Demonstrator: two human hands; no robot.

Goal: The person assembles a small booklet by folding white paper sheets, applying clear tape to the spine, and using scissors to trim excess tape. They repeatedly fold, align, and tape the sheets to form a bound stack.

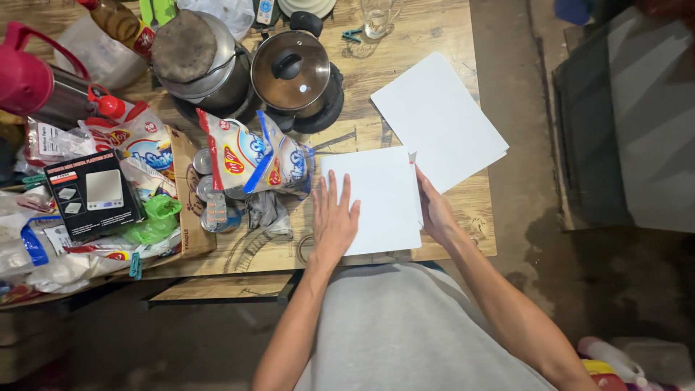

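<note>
A white sheet of paper [380, 192] lies near the front edge of the wooden table [405, 36]. My left hand [334, 221] rests flat on its left side, fingers spread. My right hand [434, 210] pinches the sheet's right edge, where a thin fold or strip stands up. A stack of white paper [438, 116] lies tilted just behind and to the right, partly over the table's right edge.
Two lidded pots [293, 72] stand behind the sheet. A printed plastic bag [253, 156], small tins, a black box [94, 195], a red jug [29, 76] and more packets crowd the left. A glass [376, 18] sits at the back. A dark cabinet [622, 123] stands at right.
</note>
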